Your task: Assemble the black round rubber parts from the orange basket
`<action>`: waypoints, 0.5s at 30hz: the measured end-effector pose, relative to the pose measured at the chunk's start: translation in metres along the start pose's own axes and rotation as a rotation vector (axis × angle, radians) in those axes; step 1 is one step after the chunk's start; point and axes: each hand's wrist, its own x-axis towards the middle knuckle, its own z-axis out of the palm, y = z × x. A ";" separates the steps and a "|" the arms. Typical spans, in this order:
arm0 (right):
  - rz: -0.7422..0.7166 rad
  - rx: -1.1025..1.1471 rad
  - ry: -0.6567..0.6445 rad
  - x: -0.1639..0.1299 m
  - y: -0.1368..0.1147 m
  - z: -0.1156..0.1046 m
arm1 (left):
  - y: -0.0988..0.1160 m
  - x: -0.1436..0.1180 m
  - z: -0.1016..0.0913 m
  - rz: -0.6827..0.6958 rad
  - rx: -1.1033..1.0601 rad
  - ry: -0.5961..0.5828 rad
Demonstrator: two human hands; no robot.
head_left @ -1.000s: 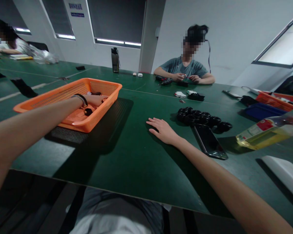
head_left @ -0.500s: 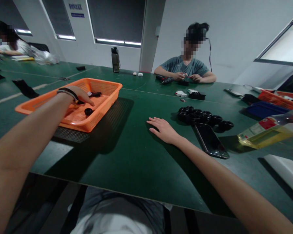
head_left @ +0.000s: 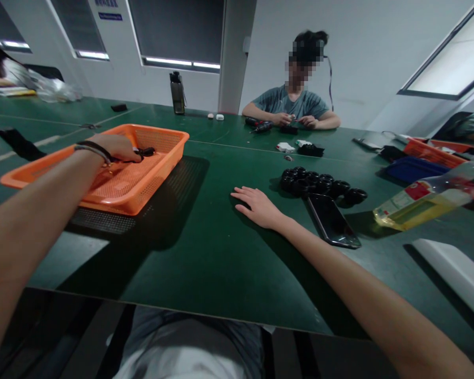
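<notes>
My left hand [head_left: 120, 147] reaches into an orange plastic basket [head_left: 140, 202], its fingers curled together low over the mesh bottom. Something dark shows at the fingertips, but what they hold is mostly hidden. Just beyond them lies a small black piece [head_left: 148, 151] in the basket. My right hand [head_left: 256, 206] rests flat on the green table [head_left: 205, 273], fingers stretched out and holding nothing. To its right stand several round black parts [head_left: 319, 184] in a cluster, with a black smartphone [head_left: 334, 221] against their near side.
A bottle of yellow liquid [head_left: 414, 205] lies tilted at the right, near a blue tray [head_left: 413, 171] and a white block [head_left: 454, 268]. Across the table a person [head_left: 294, 100] handles small parts beside a power drill [head_left: 260, 126]. A dark water bottle [head_left: 177, 95] stands at the back.
My left hand has drawn its fingers together in the basket. The round black part seen near them before is no longer visible. The view has shifted slightly; my right hand stays flat.
</notes>
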 end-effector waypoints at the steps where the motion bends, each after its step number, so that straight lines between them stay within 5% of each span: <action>1: -0.001 0.001 0.004 0.000 0.000 0.000 | 0.008 -0.003 -0.009 -0.093 0.094 -0.025; 3: -0.001 0.000 0.016 0.000 0.000 0.000 | 0.028 -0.011 -0.027 -0.238 0.180 0.019; 7: -0.028 0.006 0.022 0.001 0.005 -0.001 | 0.076 -0.026 -0.051 -0.229 0.147 0.114; 11: -0.093 0.041 0.025 0.002 0.015 -0.004 | 0.125 -0.045 -0.047 -0.014 0.054 0.176; 15: -0.085 0.081 0.070 0.001 0.018 -0.005 | 0.168 -0.064 -0.022 0.272 0.025 0.056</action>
